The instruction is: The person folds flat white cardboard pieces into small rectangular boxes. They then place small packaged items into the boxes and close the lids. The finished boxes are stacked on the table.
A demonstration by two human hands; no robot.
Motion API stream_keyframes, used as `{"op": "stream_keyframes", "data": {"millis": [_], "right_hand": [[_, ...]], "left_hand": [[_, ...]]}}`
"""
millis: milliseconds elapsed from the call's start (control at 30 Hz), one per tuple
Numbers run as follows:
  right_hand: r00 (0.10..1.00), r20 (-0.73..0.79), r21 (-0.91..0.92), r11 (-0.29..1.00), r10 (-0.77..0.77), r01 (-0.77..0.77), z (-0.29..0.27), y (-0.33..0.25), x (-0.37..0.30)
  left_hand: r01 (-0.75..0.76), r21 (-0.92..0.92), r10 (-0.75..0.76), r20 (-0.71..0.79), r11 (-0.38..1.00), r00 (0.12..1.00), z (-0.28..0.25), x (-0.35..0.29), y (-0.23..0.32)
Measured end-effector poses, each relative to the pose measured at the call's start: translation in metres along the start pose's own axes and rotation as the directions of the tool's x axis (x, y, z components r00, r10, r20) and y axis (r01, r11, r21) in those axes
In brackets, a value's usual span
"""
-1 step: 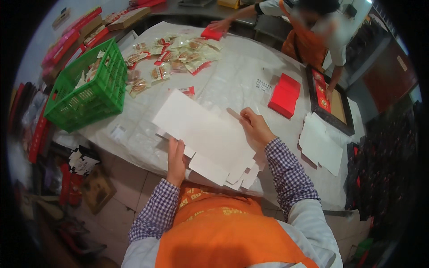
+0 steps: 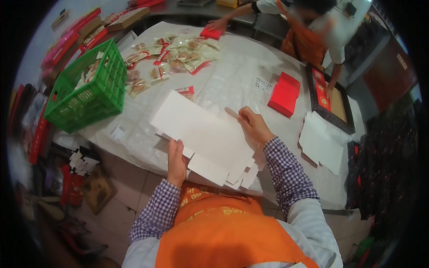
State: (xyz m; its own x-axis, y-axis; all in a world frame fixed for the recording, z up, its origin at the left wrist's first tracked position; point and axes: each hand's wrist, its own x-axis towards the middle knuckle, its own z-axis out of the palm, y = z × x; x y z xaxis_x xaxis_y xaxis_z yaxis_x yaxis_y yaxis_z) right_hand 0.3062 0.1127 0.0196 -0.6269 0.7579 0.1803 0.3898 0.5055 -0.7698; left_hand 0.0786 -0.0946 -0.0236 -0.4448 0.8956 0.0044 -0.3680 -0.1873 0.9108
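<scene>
White cardboard [image 2: 201, 136] lies between left fingers [image 2: 179, 149] and right fingers [image 2: 246, 112].

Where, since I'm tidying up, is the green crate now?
In the head view, the green crate stands at the left end of the table, just left of the wrapped packets.

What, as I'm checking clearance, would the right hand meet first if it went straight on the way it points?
Beyond the narrow pale strip it seems to pinch, the right hand would probably first meet the wrapped packets on the table, though depth is hard to judge.
</scene>
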Motion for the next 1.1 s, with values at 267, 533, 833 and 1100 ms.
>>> {"op": "stream_keyframes", "data": {"millis": [267, 533, 833, 1100], "right_hand": [[0.98, 0.199, 0.192, 0.98, 0.018, -0.057, -0.025, -0.008, 0.006], [0.784, 0.615, 0.057, 0.986, 0.091, -0.159, -0.031, -0.036, 0.008], [0.744, 0.66, 0.489, 0.696, 0.1, -0.527, -0.04, 0.018, -0.042], [0.919, 0.349, 0.812, 0.431, 0.184, -0.394, -0.04, -0.002, -0.091]], "left_hand": [[-0.057, -0.567, -0.014, -0.12, 0.822, 0.993, -0.03, 0.022, 0.059], [-0.017, 0.099, -0.029, 0.442, 0.995, 0.896, 0.023, 0.003, 0.123], [0.054, 0.016, -0.055, 0.445, 0.998, 0.894, 0.022, -0.019, 0.083], [-0.032, -0.156, 0.059, 0.172, 0.987, 0.983, 0.054, 0.001, 0.076]]}}
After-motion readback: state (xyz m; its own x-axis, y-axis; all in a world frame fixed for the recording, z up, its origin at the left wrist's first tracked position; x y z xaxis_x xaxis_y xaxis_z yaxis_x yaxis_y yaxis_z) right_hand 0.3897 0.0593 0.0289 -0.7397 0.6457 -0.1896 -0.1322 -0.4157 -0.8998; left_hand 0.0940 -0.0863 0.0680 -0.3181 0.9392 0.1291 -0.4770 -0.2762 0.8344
